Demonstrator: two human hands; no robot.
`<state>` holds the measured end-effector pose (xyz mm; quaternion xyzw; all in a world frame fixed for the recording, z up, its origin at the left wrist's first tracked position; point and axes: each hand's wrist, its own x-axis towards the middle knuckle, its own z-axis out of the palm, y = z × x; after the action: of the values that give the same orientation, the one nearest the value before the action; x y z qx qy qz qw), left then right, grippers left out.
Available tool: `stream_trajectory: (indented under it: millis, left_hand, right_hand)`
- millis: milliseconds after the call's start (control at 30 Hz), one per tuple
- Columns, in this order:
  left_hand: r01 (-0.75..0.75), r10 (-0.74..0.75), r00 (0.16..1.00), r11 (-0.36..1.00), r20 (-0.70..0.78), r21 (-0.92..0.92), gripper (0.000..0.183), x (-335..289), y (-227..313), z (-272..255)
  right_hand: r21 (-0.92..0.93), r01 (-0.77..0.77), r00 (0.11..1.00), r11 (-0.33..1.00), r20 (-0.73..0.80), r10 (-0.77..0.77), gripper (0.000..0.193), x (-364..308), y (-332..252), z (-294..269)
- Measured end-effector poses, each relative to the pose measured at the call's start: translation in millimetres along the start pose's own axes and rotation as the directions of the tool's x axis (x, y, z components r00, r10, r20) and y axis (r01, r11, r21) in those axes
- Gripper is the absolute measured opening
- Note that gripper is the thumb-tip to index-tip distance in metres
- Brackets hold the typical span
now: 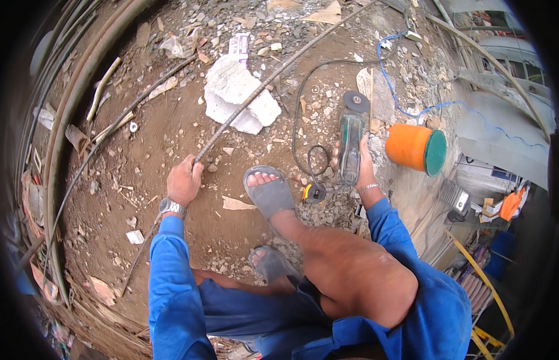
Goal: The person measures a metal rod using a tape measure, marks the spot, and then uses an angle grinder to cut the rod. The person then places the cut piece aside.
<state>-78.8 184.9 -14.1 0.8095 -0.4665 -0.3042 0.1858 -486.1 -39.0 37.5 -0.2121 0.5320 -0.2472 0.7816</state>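
My left hand is closed round a long thin steel rod, probably rebar. The rod slants from the lower left, through my grip, over a rough white block and up to the top of the head view. On the right, my right hand is wrapped round the body of an angle grinder. Its dark disc points away from me, well apart from the rod. I cannot see whether the disc turns. A yellow and black tape measure lies below the grinder's near end.
A dark cord loops over the stony dirt by my sandalled foot. Right of the grinder lies an orange container with a green end. A blue wire runs behind it. Long bars curve along the left.
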Motion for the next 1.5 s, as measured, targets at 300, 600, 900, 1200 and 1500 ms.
stream_trajectory:
  millis: [300, 600, 900, 1200, 1500]
  left_hand:
    - [-0.060, 0.059, 0.997, 0.998, -0.044, -0.010, 0.023, 4, -4, 8]
    - [-0.056, 0.049, 0.993, 0.996, -0.110, -0.063, 0.022, 1, -2, 9]
    - [-0.102, 0.090, 0.978, 0.993, -0.189, -0.055, 0.026, 1, -4, 10]
    - [-0.102, 0.096, 0.969, 0.995, -0.226, -0.015, 0.025, 0, -2, 9]
    - [0.037, -0.039, 0.977, 0.999, -0.210, -0.013, 0.026, -3, 10, 2]
  right_hand:
    - [0.063, 0.168, 0.982, 0.984, 0.081, -0.173, 0.072, 85, -65, -37]
    - [0.109, 0.167, 0.986, 0.980, -0.034, -0.165, 0.071, 94, -56, -48]
    - [-0.576, 0.123, 0.737, 0.808, -0.493, -0.463, 0.044, 18, 5, -76]
    - [-0.820, 0.213, 0.831, 0.532, -0.135, -0.540, 0.028, -37, 32, -45]
    - [-0.742, 0.632, 0.595, 0.223, 0.281, -0.753, 0.023, 75, -54, 75]
